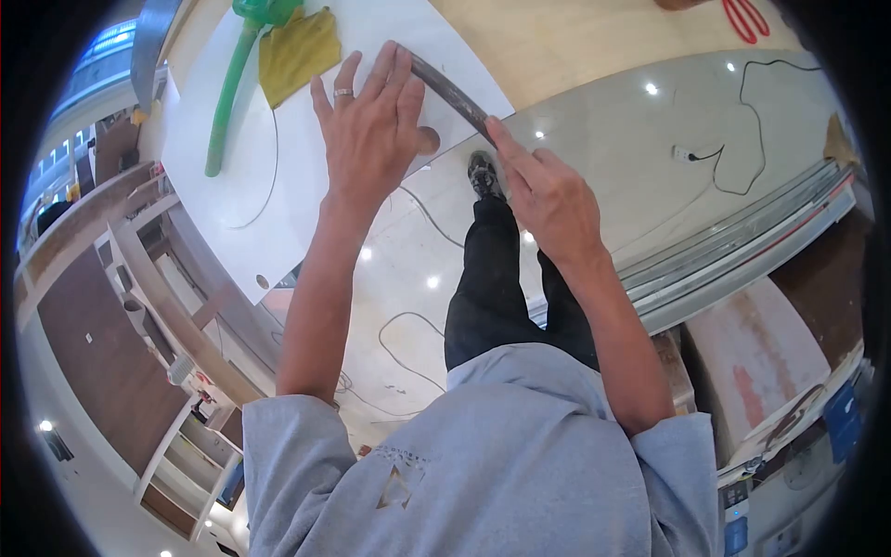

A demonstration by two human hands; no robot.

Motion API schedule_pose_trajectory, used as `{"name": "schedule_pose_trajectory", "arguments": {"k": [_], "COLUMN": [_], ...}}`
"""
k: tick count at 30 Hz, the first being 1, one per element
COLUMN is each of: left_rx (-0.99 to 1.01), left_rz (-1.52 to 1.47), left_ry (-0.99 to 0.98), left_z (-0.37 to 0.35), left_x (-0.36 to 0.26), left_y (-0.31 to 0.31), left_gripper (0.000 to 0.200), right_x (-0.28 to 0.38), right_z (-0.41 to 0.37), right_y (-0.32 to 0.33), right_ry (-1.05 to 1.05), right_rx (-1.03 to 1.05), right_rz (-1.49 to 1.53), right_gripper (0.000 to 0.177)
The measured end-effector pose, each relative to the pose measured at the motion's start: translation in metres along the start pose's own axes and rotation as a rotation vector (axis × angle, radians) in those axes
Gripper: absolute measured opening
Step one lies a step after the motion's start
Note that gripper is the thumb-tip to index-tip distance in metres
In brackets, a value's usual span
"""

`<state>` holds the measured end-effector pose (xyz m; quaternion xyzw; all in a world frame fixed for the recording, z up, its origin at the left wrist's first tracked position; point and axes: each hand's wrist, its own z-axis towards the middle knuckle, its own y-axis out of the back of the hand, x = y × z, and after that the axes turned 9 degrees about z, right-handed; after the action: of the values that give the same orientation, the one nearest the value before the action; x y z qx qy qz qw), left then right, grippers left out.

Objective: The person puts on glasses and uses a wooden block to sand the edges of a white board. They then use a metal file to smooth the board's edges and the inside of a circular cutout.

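Note:
A long, narrow dark file-like bar (450, 90) lies slantwise over the edge of a white panel (306, 176). My right hand (554, 200) is closed round its lower right end. My left hand (371, 125), with a ring on one finger, rests on the panel with fingers spread, its fingertips touching the bar's upper left end. Just left of that hand lie a yellow-green cloth (299, 56) and a green tool or nozzle (232, 102) with a long tube. A thin wire curves across the panel below the cloth.
Cables (763, 130) and a socket (682, 153) lie on the shiny floor at the right. Long metal strips (733, 246) are stacked beyond my right arm. Red-handled scissors (745, 19) sit at the top right. Wooden frames (158, 269) stand at the left.

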<state>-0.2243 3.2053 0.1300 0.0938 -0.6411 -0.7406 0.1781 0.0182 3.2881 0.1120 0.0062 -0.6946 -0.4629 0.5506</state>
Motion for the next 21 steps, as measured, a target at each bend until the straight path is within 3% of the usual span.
{"name": "schedule_pose_trajectory", "arguments": {"k": [7,14,21], "left_rx": [0.163,0.087,0.155], "left_rz": [-0.071,0.087,0.006], "left_ry": [0.026,0.038,0.007], "left_z": [-0.089,-0.031,-0.072], "left_x": [-0.037,-0.014,-0.036], "left_y": [0.028,0.008,0.025], "left_gripper": [0.048,0.048,0.048], "right_x": [0.007,0.0,0.01], "right_z": [-0.091,-0.026,-0.081], "right_y": [0.006,-0.006,-0.002], "right_ry": [-0.111,-0.05,-0.152], "right_rx": [0.117,-0.006,0.059], "right_rz": [0.098,0.082,0.137], "right_gripper": [0.064,0.06,0.057]}}
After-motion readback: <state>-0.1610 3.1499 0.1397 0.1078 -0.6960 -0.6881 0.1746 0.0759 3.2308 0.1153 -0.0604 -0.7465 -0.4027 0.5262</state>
